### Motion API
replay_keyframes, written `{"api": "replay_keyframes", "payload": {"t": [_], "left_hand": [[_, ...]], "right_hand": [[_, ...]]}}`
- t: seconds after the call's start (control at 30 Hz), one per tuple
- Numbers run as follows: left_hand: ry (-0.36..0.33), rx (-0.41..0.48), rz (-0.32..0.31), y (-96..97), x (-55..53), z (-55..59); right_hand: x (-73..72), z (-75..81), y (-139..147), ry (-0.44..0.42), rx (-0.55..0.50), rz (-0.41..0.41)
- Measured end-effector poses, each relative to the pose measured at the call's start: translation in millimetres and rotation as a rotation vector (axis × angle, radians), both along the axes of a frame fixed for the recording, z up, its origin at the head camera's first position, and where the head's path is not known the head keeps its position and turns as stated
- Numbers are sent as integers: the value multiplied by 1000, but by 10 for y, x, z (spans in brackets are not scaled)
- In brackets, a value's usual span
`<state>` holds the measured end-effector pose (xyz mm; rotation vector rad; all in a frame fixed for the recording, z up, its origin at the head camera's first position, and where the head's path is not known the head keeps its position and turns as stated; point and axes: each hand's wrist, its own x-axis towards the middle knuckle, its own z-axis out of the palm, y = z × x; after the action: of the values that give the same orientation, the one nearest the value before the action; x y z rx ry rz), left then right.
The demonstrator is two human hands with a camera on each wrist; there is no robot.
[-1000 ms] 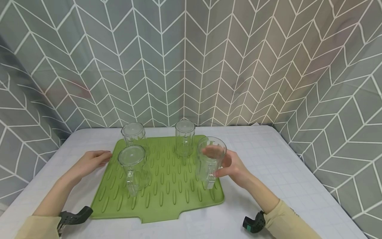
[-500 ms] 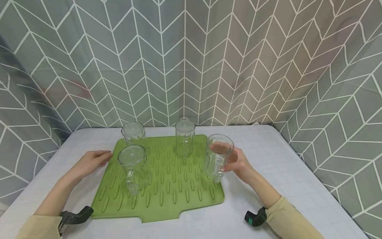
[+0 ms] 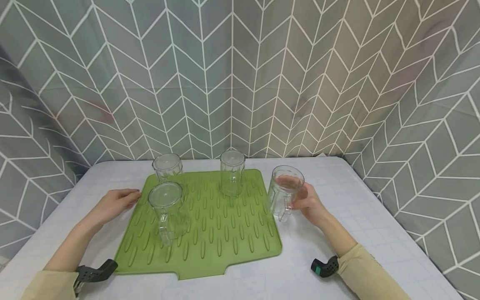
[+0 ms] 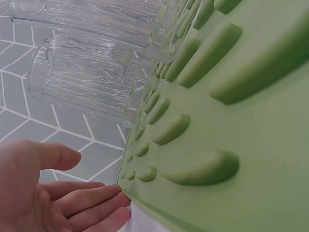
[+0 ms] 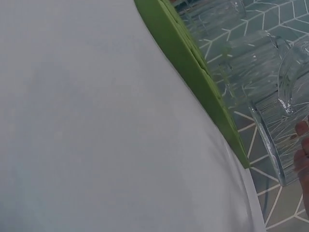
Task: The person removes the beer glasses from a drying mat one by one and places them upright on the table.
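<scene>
My right hand (image 3: 309, 204) grips a clear glass mug (image 3: 278, 202) from its right side, fingers behind it and thumb by the handle. The mug hangs over the right edge of a green ribbed drying mat (image 3: 210, 246); its base looks raised off the table in the right wrist view, where only fingers (image 5: 303, 150) show at the edge. My left hand (image 3: 114, 204) rests at the mat's left edge, fingers extended and fingertips touching it, holding nothing. On the mat stand a front left mug (image 3: 165, 200), a back left mug (image 3: 167, 164) and a back middle mug (image 3: 232, 171).
The mat lies on a table (image 3: 356, 225) under a white cloth. A grey patterned curtain (image 3: 240, 83) hangs behind the table and at both sides. Black camera mounts (image 3: 96, 270) sit at both wrists.
My right hand has carried the held mug to the right and slightly back, from over the mat to past its right edge. The left hand and the other mugs stay in place.
</scene>
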<state>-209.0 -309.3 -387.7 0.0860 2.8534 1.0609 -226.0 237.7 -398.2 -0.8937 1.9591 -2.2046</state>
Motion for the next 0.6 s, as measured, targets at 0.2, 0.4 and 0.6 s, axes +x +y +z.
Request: {"api": "replay_keyframes", "payload": {"t": [0.2, 0.4, 0.6], "left_hand": [[9, -6, 0, 3, -3, 2], [15, -16, 1, 0, -3, 0], [24, -21, -2, -5, 3, 0]], "right_hand": [[-46, -40, 102, -5, -32, -8], [-101, -102, 213, -12, -22, -42], [-141, -141, 296, -10, -3, -42]]}}
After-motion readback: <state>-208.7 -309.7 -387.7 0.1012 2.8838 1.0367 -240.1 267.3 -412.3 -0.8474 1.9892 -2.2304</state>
